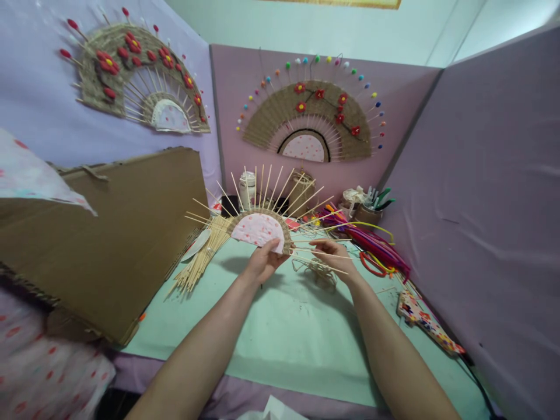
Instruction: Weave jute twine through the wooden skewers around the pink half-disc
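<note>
A half-round fan with a pink dotted cloth centre is held up over the table, thin wooden sticks fanning out from its woven twine band. My left hand grips its lower edge, thumb on the cloth and the other fingers hidden behind. To the right, my right hand is among the lowest sticks, its fingers curled and pinched on what looks like the twine running to the band. Below and between the hands lies a loose tangle of twine, close to the tabletop.
Bundled sticks lie left beside a cardboard sheet. At right are colourful pipe cleaners, red-handled scissors and a patterned glue gun. A jar and twine spool stand behind; finished fans hang on the walls.
</note>
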Tool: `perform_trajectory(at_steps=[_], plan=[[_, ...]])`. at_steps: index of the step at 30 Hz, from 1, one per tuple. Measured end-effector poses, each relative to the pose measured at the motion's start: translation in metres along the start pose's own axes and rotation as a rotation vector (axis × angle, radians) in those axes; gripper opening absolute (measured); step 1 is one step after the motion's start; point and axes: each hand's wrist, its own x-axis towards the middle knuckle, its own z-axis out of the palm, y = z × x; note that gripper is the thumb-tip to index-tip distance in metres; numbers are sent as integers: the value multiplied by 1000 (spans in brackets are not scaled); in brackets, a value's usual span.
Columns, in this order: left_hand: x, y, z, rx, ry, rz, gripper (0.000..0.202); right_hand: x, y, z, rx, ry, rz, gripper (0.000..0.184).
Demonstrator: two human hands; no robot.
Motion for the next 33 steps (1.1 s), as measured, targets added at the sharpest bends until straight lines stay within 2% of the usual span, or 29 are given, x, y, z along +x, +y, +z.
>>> perform_trajectory(at_steps=[5, 8, 13, 17, 23, 33], plan=[[1, -2, -2, 1, 13, -15, 12, -1, -4, -50, -86, -167, 121, 29], [3, -4, -4, 28, 0, -24, 14, -6, -2, -66, -17, -202, 187, 28], [6, -7, -5, 40, 38, -12, 13, -11, -7, -72, 185, -233, 173, 26], [6, -6, -5, 43, 59, -17, 14, -15, -15, -74, 257, -276, 142, 20], [7, -6, -5, 23, 125, 14, 15, -18, -15, -85, 233, -298, 140, 18], [7, -8, -4, 4, 93, 40, 23, -22, -11, -100, 170, -321, 125, 20]])
